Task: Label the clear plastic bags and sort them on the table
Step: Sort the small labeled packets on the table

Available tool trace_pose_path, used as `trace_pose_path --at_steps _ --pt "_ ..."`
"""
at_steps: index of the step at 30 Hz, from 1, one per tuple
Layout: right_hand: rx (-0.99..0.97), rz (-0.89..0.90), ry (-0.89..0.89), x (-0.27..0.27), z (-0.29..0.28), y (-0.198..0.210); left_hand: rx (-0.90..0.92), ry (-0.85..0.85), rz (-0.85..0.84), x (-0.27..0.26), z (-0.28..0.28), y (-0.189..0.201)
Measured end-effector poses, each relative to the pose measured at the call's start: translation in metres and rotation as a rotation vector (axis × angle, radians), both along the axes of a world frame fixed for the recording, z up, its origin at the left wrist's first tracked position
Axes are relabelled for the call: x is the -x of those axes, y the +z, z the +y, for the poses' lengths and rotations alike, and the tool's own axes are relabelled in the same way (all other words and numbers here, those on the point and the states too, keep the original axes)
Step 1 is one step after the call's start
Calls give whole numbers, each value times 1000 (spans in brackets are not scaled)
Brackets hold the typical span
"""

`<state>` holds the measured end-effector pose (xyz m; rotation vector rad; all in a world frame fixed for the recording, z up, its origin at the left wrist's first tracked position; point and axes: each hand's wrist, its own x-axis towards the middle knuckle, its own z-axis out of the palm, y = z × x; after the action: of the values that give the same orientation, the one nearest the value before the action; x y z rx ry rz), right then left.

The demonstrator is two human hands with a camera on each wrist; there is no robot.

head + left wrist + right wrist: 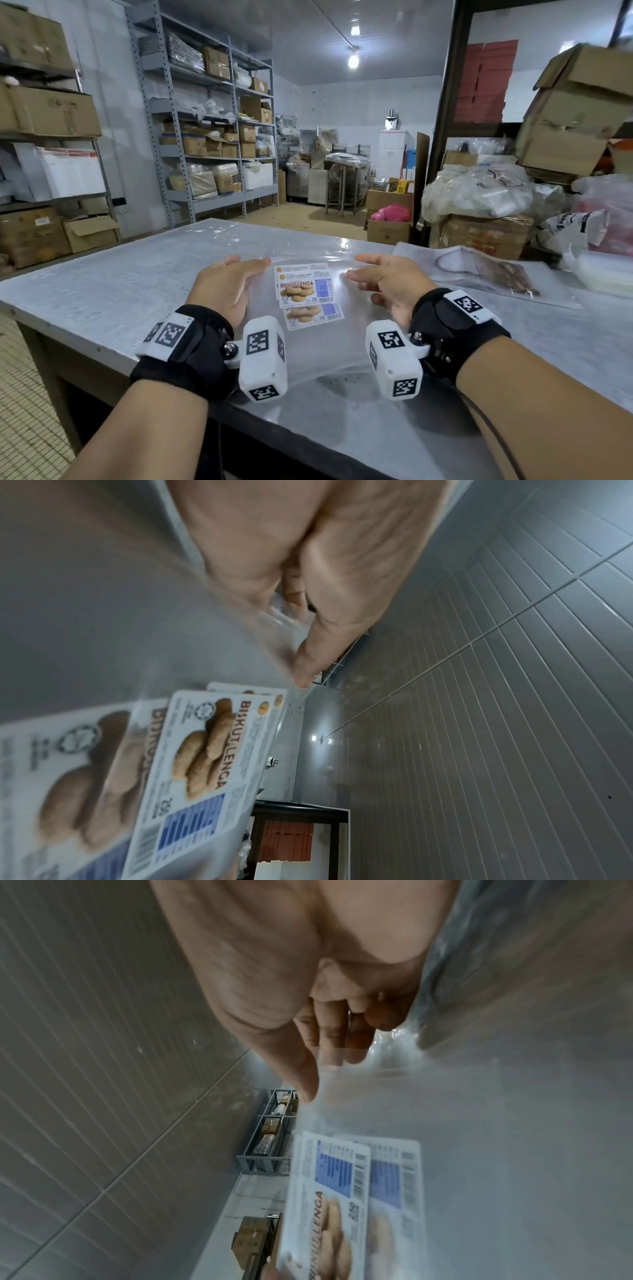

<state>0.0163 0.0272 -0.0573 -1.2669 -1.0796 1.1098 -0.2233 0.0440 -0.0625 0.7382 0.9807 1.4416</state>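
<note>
Both hands were at the near centre of the grey, scuffed worktable (102,291), one on each side of a stack of clear plastic bags (308,346). The left hand (222,287) held the stack's left edge, thumb on top and fingers (294,599) curled beneath the film, as the left wrist view showed. The right hand (387,284) gripped the right edge in the same manner, thumb above and fingers (335,1039) under the plastic. The stack appeared raised slightly at its far end; how far it stood clear of the table could not be determined.

The top bag bore a white rectangular sticker printed "BISKUT LENGA" (304,286) with a biscuit picture, a blue panel and a barcode. A second matching label (313,315) showed through just nearer the person, offset from the first.

To the right, well apart from the held stack, lay a flat clear bag with dark contents (496,274). Grey metal shelving with cardboard boxes (212,137) stood beyond the table.
</note>
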Motion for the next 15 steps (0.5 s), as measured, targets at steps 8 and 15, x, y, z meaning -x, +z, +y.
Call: trace_pose_path --at_steps 8,15 --pt "-137 -18 -102 5 -2 2 19 -8 86 1 0 -2" --pt "-176 -221 -142 2 -3 5 -58 103 251 -5 -4 -3"
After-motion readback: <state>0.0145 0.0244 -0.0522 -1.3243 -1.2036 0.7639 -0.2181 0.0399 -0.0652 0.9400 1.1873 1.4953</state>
